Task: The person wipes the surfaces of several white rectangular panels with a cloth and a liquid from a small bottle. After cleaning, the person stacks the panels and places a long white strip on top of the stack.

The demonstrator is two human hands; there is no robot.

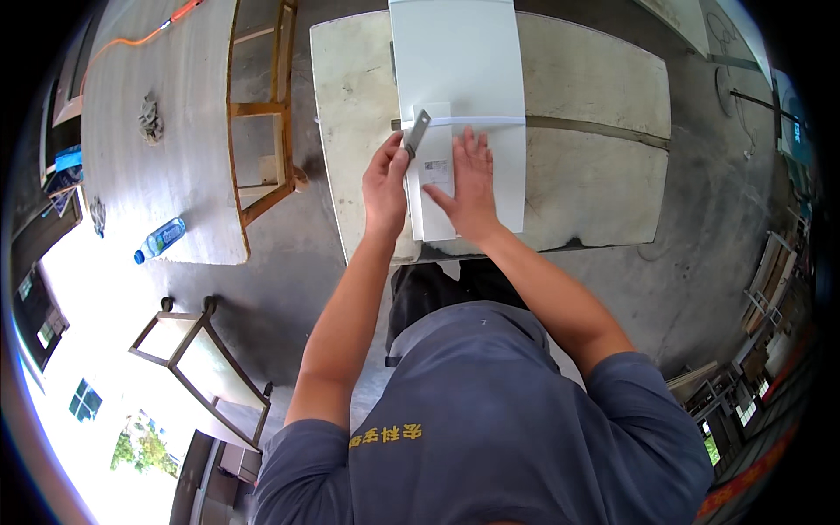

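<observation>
A long white panel [459, 61] lies across a pale worktable [595, 166]. A narrower white strip [435, 214] with a small printed label lies on the panel's near end. My left hand [385, 179] grips a flat grey metal blade [417, 133], perhaps a scraper, its tip resting at the strip's upper left corner. My right hand [472, 184] lies flat on the panel with fingers spread, pressing beside the strip's right edge. Both forearms come in from below.
A second grey table [166, 131] stands at the left, carrying a blue-capped water bottle [159, 239], a crumpled rag [150, 120] and an orange cable [144, 35]. A wooden frame [267, 114] stands between the tables. A metal-framed stand [197, 359] sits on the concrete floor at lower left.
</observation>
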